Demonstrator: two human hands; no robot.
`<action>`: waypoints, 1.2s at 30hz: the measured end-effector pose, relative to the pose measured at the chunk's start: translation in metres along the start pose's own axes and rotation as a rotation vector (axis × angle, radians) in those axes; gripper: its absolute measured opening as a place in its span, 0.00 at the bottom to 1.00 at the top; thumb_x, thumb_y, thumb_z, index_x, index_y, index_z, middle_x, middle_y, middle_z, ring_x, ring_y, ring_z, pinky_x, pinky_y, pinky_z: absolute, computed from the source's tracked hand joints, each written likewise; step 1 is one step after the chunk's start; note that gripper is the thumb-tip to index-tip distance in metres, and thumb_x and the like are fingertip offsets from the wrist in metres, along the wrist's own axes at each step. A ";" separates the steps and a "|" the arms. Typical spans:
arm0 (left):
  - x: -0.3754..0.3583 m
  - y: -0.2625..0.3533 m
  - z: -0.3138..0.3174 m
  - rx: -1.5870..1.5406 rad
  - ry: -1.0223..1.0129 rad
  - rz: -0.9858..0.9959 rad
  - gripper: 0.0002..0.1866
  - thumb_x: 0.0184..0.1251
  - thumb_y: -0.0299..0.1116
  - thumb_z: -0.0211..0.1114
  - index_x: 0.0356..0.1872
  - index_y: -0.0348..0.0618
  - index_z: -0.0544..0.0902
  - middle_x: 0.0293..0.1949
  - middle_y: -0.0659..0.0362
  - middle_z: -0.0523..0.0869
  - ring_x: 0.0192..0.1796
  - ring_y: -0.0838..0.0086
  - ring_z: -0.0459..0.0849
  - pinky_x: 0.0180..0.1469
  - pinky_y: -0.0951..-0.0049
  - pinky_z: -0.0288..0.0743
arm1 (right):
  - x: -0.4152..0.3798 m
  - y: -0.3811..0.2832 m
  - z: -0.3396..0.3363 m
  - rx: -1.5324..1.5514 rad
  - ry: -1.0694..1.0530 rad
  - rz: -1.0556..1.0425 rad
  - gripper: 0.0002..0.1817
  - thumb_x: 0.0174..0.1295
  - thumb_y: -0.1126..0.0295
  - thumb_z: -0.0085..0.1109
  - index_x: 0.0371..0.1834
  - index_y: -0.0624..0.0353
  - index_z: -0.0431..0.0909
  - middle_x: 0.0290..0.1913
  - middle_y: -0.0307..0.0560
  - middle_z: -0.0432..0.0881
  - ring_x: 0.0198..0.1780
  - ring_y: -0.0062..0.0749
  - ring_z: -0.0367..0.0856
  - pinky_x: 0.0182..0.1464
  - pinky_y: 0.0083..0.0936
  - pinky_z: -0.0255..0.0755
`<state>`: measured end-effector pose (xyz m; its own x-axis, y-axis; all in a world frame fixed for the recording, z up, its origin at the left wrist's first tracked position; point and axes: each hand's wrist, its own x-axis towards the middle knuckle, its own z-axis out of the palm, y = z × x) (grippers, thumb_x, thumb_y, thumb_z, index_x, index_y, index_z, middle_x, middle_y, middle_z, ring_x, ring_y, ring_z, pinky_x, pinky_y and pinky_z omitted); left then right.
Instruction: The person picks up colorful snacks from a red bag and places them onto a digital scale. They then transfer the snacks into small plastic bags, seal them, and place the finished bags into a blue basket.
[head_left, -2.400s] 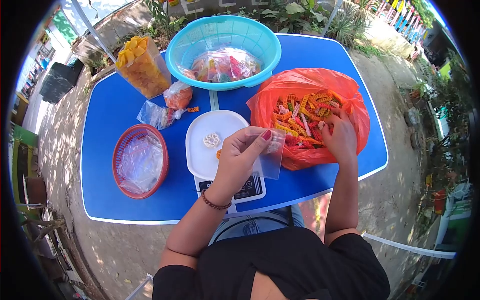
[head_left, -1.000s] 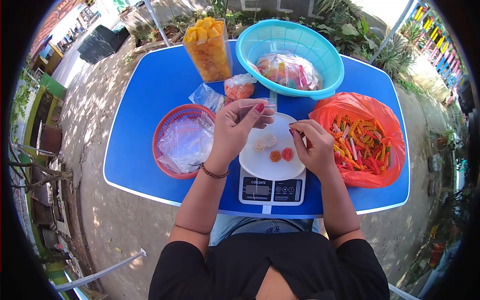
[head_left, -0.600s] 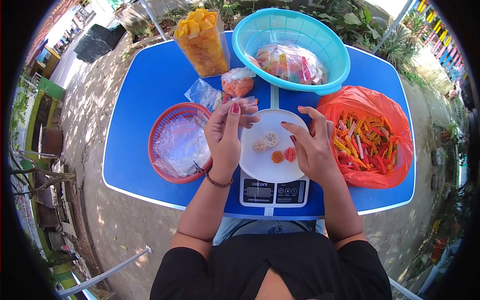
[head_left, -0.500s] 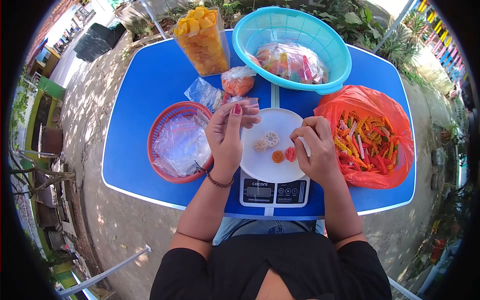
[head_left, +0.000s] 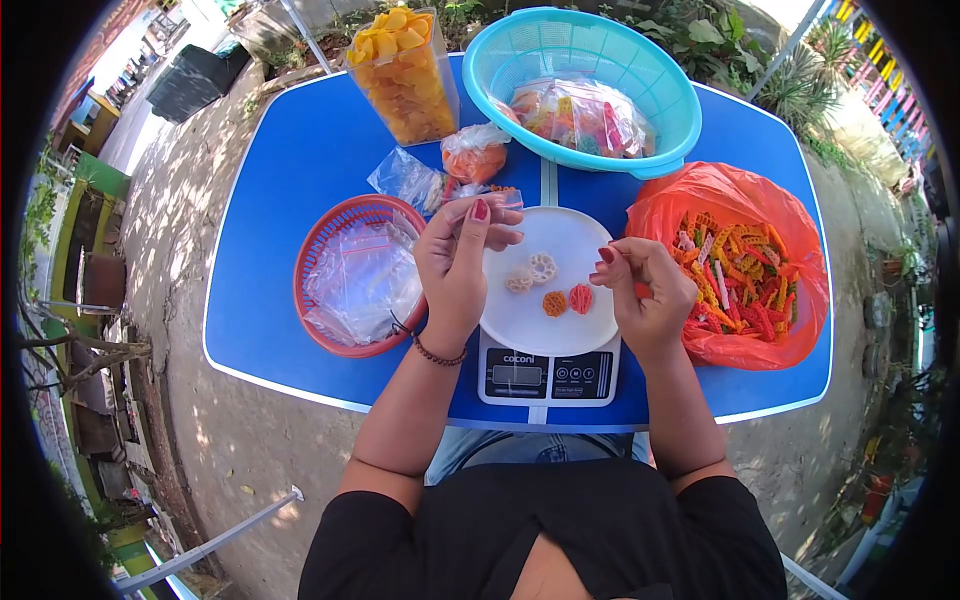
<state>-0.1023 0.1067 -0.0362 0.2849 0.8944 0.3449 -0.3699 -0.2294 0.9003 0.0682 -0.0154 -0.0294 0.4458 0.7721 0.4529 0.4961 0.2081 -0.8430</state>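
Note:
My left hand (head_left: 455,262) is raised over the left side of the scale's white plate (head_left: 548,335), thumb and fingers closed on a small clear zip bag (head_left: 511,199) whose edge shows past the fingertips. My right hand (head_left: 655,297) hovers at the plate's right edge, thumb and fingertips pinched together; whatever may be between them is too small to make out. On the plate lie two pale wheel-shaped snack pieces (head_left: 542,267), an orange waffle-like piece (head_left: 555,303) and a red piece (head_left: 580,298). The kitchen scale (head_left: 548,377) stands before me.
At left, a red basket (head_left: 305,290) holds clear zip bags. A red plastic bag (head_left: 800,345) of colourful snacks lies right. Behind stand a turquoise basket (head_left: 640,65) with filled bags, a tub of yellow chips (head_left: 405,90) and a knotted bag of orange pieces (head_left: 474,160).
My right hand has moved right, away from the red piece, and turned with its fingertips pointing left. My left hand stays nearly where it was with the zip bag.

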 end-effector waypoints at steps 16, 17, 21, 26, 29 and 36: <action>0.000 0.004 0.000 -0.048 0.019 -0.018 0.13 0.84 0.34 0.55 0.51 0.35 0.84 0.39 0.52 0.91 0.41 0.68 0.93 0.43 0.75 0.82 | 0.010 -0.013 0.001 -0.463 -0.117 -0.455 0.20 0.50 0.82 0.68 0.47 0.53 0.88 0.50 0.44 0.81 0.48 0.42 0.73 0.53 0.34 0.67; 0.000 0.004 -0.001 -0.056 0.020 -0.022 0.13 0.84 0.34 0.56 0.51 0.35 0.84 0.39 0.52 0.91 0.41 0.68 0.93 0.43 0.75 0.83 | 0.009 -0.016 0.001 -0.508 -0.129 -0.448 0.20 0.51 0.82 0.67 0.47 0.51 0.89 0.55 0.45 0.81 0.51 0.42 0.73 0.54 0.34 0.67; -0.001 0.004 0.000 -0.064 0.026 -0.016 0.13 0.84 0.34 0.56 0.51 0.35 0.84 0.39 0.52 0.91 0.41 0.68 0.93 0.43 0.74 0.83 | 0.004 -0.011 0.002 -0.432 -0.283 -0.337 0.19 0.53 0.80 0.67 0.47 0.48 0.89 0.64 0.45 0.75 0.55 0.44 0.70 0.57 0.36 0.67; 0.000 0.003 -0.001 -0.060 0.031 -0.008 0.13 0.84 0.34 0.56 0.51 0.35 0.84 0.39 0.51 0.91 0.40 0.68 0.93 0.44 0.74 0.84 | 0.002 -0.014 0.009 -0.500 -0.403 -0.406 0.17 0.55 0.73 0.70 0.49 0.46 0.89 0.66 0.47 0.74 0.56 0.46 0.71 0.61 0.40 0.67; -0.001 0.004 0.000 -0.078 0.021 -0.009 0.14 0.83 0.38 0.57 0.51 0.36 0.84 0.49 0.48 0.91 0.39 0.73 0.91 0.41 0.79 0.78 | 0.000 -0.017 0.012 -0.538 -0.421 -0.407 0.16 0.57 0.68 0.71 0.50 0.45 0.89 0.66 0.48 0.74 0.57 0.47 0.71 0.62 0.40 0.67; -0.001 0.003 -0.001 -0.053 0.011 -0.028 0.14 0.84 0.37 0.57 0.51 0.36 0.84 0.44 0.50 0.92 0.39 0.72 0.92 0.42 0.77 0.80 | 0.006 -0.016 0.005 -0.513 -0.308 -0.368 0.11 0.61 0.71 0.68 0.47 0.51 0.89 0.62 0.50 0.77 0.55 0.47 0.73 0.59 0.38 0.69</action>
<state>-0.1050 0.1056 -0.0342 0.2866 0.9042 0.3166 -0.4079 -0.1839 0.8943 0.0593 -0.0109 -0.0143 -0.0123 0.8565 0.5160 0.8971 0.2374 -0.3727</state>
